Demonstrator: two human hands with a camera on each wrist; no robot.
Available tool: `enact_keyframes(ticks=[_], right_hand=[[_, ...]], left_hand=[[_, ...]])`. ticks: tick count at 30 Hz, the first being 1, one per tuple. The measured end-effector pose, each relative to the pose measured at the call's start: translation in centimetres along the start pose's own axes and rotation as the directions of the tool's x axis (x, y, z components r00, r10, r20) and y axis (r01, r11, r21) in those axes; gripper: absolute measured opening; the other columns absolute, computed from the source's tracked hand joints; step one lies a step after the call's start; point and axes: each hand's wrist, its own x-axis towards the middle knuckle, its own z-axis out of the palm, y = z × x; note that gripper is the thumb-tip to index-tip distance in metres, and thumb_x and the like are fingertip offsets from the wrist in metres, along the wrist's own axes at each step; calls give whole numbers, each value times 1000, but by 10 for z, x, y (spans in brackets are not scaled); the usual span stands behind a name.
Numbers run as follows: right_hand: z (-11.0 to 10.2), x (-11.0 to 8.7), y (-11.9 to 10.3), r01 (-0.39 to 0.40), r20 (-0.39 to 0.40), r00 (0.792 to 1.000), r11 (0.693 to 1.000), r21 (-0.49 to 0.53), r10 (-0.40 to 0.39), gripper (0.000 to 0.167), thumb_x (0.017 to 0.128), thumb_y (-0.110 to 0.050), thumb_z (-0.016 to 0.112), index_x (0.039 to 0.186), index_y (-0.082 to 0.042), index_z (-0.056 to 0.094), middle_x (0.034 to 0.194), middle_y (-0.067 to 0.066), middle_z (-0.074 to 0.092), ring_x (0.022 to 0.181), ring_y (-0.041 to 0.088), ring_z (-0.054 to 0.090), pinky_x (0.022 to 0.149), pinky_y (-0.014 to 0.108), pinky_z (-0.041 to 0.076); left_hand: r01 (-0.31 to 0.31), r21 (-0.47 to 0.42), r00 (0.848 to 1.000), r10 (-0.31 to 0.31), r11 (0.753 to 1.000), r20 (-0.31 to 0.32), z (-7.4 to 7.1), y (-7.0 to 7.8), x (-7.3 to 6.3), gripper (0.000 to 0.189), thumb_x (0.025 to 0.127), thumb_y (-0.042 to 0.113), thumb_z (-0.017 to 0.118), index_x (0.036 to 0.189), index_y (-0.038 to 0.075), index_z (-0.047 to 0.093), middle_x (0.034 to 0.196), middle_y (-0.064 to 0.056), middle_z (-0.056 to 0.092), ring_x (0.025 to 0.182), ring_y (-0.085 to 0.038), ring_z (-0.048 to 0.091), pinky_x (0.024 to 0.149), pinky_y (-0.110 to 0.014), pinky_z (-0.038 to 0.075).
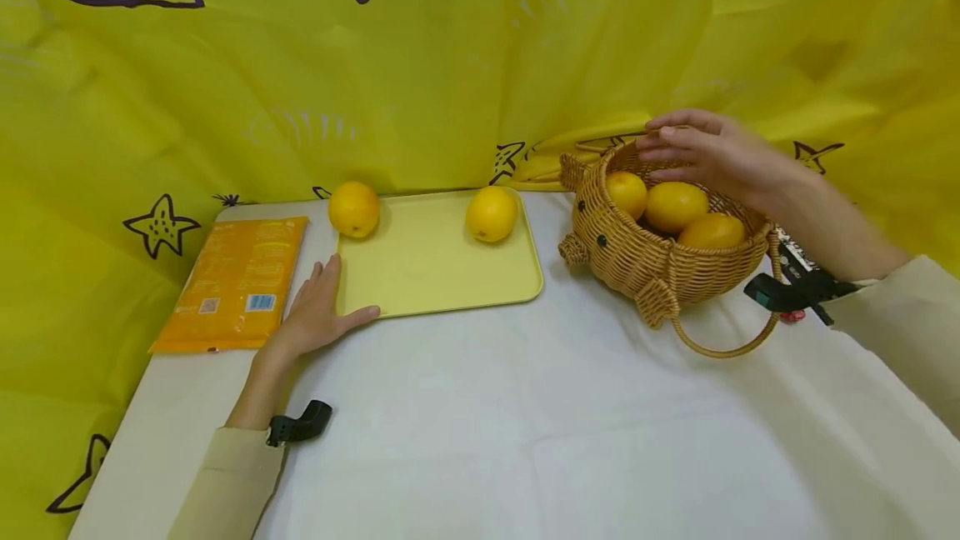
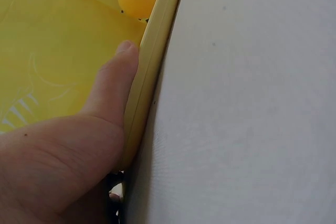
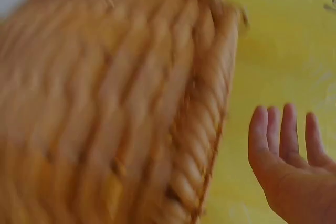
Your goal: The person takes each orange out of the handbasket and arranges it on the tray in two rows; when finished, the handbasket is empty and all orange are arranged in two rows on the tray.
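My left hand rests against the left front corner of a pale yellow tray, fingers extended along its left side. In the left wrist view the thumb lies along the tray's rim. One orange sits at the tray's back left corner, and another orange lies near the back right. Over the far rim of a wicker basket hovers my right hand, fingers loosely extended, holding nothing. Inside the basket are several yellow-orange fruits, some of them oval.
An orange packet lies left of the tray. The basket's handle hangs toward the front over the white table. A yellow patterned cloth rises behind. Small dark and red items show partly behind the basket's right side.
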Motion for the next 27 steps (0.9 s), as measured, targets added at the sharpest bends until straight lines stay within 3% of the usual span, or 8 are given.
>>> enact_keyframes(ticks=[3, 7, 9, 11, 13, 16, 21, 27], right_hand=[[-17, 7, -8, -17, 14, 1000, 977, -212, 21, 24, 103, -16, 44, 126, -16, 53, 118, -8, 67, 105, 6, 66, 85, 23, 57], [-33, 18, -16, -57, 81, 991, 875, -481, 109, 33, 104, -20, 43, 136, -13, 47, 124, -14, 62, 110, 2, 63, 88, 23, 56], [-40, 25, -18, -93, 126, 971, 810, -579, 202, 40, 104, -23, 42, 142, -10, 42, 129, -13, 59, 112, 0, 61, 92, 26, 55], [-47, 32, -18, -127, 168, 937, 746, -654, 306, 45, 105, -26, 41, 146, -8, 37, 136, -8, 54, 114, -4, 59, 96, 29, 54], [-54, 39, -17, -159, 193, 900, 706, -690, 392, 49, 105, -29, 41, 149, -9, 34, 142, -1, 49, 116, -5, 57, 100, 33, 52], [-63, 47, -15, -199, 217, 862, 700, -686, 458, 51, 105, -30, 40, 151, -12, 30, 150, 6, 42, 120, -5, 54, 104, 37, 49], [-72, 54, -13, -204, 261, 841, 725, -658, 473, 51, 106, -30, 37, 154, -16, 27, 152, 2, 40, 126, -1, 51, 107, 41, 47], [-85, 55, -9, -208, 385, 794, 806, -555, 470, 48, 108, -23, 29, 155, -18, 23, 141, -19, 50, 128, -1, 51, 104, 43, 49]], left_hand=[[-2, -3, 1000, 2, 1000, 2, -1, 0, 0, 118, 84, 63, 63, 154, 2, -9, 162, -22, -6, 149, -45, -8, 118, -65, 4], [0, -7, 1000, 0, 1000, -2, 0, -2, 0, 118, 83, 63, 63, 154, 2, -9, 162, -23, -6, 149, -44, -8, 118, -65, 4], [-1, -4, 1000, 1, 1000, -6, 1, -3, -1, 118, 83, 63, 63, 154, 2, -8, 162, -24, -5, 149, -45, -7, 118, -66, 4], [0, -1, 1000, 0, 1000, -7, 2, -5, -2, 118, 83, 62, 64, 154, 1, -8, 162, -24, -4, 149, -46, -7, 118, -66, 5], [3, -1, 1000, -3, 1000, -4, 3, -5, -3, 118, 83, 62, 64, 154, 1, -8, 162, -24, -4, 149, -46, -6, 118, -66, 5], [0, -6, 1000, 0, 1000, -1, 4, -6, -4, 118, 83, 62, 64, 154, 2, -8, 162, -24, -4, 149, -46, -7, 117, -66, 4], [-12, -5, 1000, 12, 1000, -4, 3, -4, -2, 117, 84, 62, 63, 154, 1, -8, 162, -24, -4, 149, -46, -6, 117, -66, 5], [-10, 1, 1000, 10, 1000, -2, -1, -2, 0, 117, 84, 62, 63, 154, 2, -8, 162, -23, -5, 149, -45, -7, 118, -66, 4]])
